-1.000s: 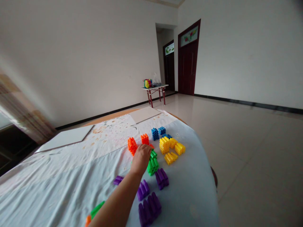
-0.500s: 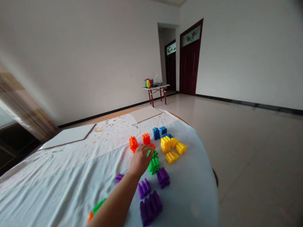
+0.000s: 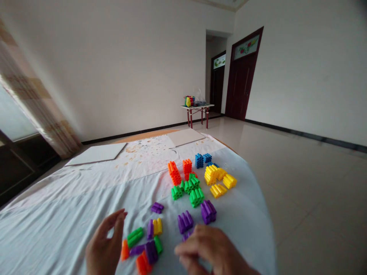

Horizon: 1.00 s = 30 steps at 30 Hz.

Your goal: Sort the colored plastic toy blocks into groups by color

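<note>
Over plastic blocks [image 3: 151, 252], left hand [image 3: 103, 244] and right hand [image 3: 202, 248] half-curled

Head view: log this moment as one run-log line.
left hand: empty, beside orange block | right hand: curled, beside purple block | rest: yellow blocks on white sheet

Orange, green, purple, yellow, blue blocks [image 3: 196, 197] on brown-speckled white cloth [image 3: 71, 214].

Both arms end in bare hands at the lower edge of the view, the left hand [image 3: 103, 247] narrow with long, slender, tapering fingers [image 3: 114, 222], and the right hand [image 3: 202, 248] fuller across the back, its wrist running out of the picture uncovered by any sleeve.
</note>
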Tool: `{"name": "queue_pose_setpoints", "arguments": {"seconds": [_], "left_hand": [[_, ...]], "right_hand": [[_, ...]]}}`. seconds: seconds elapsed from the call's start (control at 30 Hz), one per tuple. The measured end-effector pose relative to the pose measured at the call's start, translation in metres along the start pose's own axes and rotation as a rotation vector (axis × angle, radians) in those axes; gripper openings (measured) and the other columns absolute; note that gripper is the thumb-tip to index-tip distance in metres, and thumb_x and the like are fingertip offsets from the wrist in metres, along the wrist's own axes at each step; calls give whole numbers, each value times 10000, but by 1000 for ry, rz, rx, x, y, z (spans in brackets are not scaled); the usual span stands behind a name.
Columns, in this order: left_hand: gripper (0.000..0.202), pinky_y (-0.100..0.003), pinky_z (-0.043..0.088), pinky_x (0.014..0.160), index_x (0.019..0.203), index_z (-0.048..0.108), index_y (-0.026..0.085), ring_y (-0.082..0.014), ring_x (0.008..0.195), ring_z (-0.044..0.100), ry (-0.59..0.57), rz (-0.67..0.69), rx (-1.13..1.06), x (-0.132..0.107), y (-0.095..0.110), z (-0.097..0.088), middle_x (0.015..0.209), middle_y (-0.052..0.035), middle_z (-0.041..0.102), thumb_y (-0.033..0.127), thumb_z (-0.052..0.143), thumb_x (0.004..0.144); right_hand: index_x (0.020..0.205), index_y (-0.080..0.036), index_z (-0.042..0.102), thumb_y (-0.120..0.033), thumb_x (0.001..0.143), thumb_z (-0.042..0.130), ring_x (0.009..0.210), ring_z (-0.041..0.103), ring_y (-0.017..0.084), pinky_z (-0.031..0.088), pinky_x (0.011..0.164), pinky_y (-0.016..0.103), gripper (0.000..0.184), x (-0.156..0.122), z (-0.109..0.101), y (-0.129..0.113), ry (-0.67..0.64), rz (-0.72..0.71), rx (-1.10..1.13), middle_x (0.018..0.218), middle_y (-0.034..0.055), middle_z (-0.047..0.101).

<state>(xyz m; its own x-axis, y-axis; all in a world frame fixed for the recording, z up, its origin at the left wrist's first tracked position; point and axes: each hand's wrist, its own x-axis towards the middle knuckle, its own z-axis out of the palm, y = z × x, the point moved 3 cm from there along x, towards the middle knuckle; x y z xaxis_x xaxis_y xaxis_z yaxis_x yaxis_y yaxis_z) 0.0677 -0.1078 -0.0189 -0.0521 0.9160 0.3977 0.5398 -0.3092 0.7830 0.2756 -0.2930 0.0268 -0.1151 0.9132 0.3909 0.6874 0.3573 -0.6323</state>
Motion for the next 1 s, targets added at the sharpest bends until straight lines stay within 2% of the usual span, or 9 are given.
{"name": "queue_pose_setpoints", "arguments": {"seconds": [0.03,0.1,0.2,0.3,0.4,0.53,0.77,1.0], "left_hand": [[427,-320,491,767,884,657,242,-239,904,630,0,-28,-13,-3,-10,-1,884,-23,704,590,537,667],[439,-321,493,762,873,659,232,-241,879,635,-1,-74,-38,-7,-26,0,857,-28,704,594,537,655],[467,-324,493,757,916,647,221,-240,859,641,-19,-158,-124,-10,-43,4,846,-33,701,588,552,644],[500,-333,485,784,950,636,210,-240,864,639,-24,-242,-201,-8,-53,7,829,-35,697,589,562,632],[504,-344,472,826,946,638,198,-238,858,637,5,-317,-230,-6,-54,4,808,-35,694,584,554,632],[503,-332,477,809,926,643,189,-233,829,640,2,-356,-265,-5,-52,3,787,-34,692,580,561,620],[511,-310,494,732,907,638,173,-225,782,638,-20,-349,-323,-5,-56,10,756,-43,681,588,565,619],[492,-311,502,716,901,639,165,-226,765,642,-20,-328,-323,-5,-51,8,750,-48,682,567,567,627]], "right_hand": [[1066,-277,610,-286,914,447,884,608,192,468,814,344,222,9,-20,9,111,40,-37,910,43,677],[1021,-241,633,-287,908,462,842,612,162,466,779,286,211,31,-54,34,239,127,-127,894,33,675],[1013,-182,641,-181,876,473,901,603,151,442,812,247,217,72,-81,83,204,234,-344,960,46,675],[1031,-164,653,-115,842,480,995,585,174,410,870,254,261,105,-76,133,-13,385,-599,1037,79,668],[1005,-179,674,-103,808,512,1011,589,193,410,863,261,266,122,-60,160,-120,416,-658,1032,83,676],[985,-193,685,-111,801,519,1007,598,201,421,838,266,261,130,-46,171,-176,426,-683,1035,83,681],[1008,-203,673,-88,773,539,1036,586,191,409,861,259,294,134,-35,184,-218,430,-695,1071,65,673],[1028,-187,664,-108,776,564,998,583,194,410,854,263,282,129,-42,177,-180,379,-694,1045,83,648]]}}
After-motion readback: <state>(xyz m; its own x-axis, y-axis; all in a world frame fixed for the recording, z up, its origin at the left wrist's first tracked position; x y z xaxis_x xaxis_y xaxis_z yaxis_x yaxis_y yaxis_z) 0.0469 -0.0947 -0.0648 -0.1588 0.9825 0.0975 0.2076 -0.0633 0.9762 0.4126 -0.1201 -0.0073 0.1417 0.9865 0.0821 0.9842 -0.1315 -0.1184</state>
